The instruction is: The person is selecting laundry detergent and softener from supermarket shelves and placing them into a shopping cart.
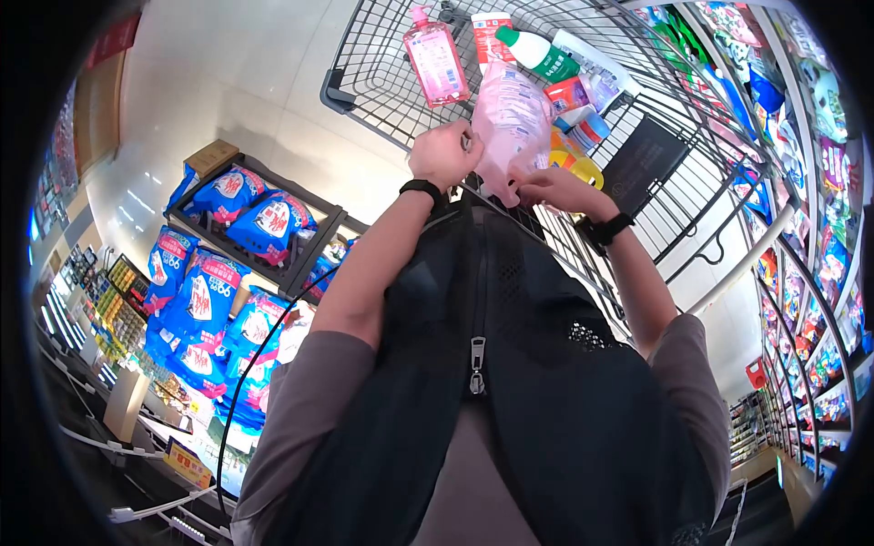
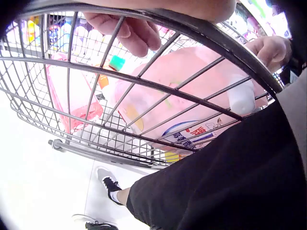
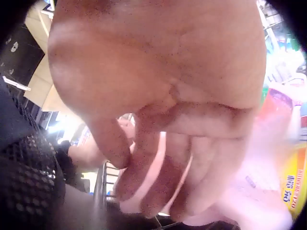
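A pink refill pouch [image 1: 510, 118] with a white spout cap [image 2: 240, 98] hangs over the near end of a wire shopping cart [image 1: 364, 73]. My right hand [image 1: 555, 187] grips the pouch at its lower end, fingers curled round it [image 3: 158, 158]. My left hand [image 1: 446, 153] is a curled fist right beside the pouch's left edge. In the left wrist view its fingers [image 2: 132, 33] curl just above the pouch [image 2: 187, 76]; whether they pinch it is unclear. A pink pump bottle [image 1: 437, 59] and a green-capped white bottle [image 1: 537, 53] lie in the cart.
Several more packs and bottles lie in the cart's far corner [image 1: 578, 100]. Blue detergent bags [image 1: 205, 300] fill a rack on the left. Stocked shelves [image 1: 819, 182] line the right side. Pale floor tiles [image 1: 228, 82] stretch beyond the cart.
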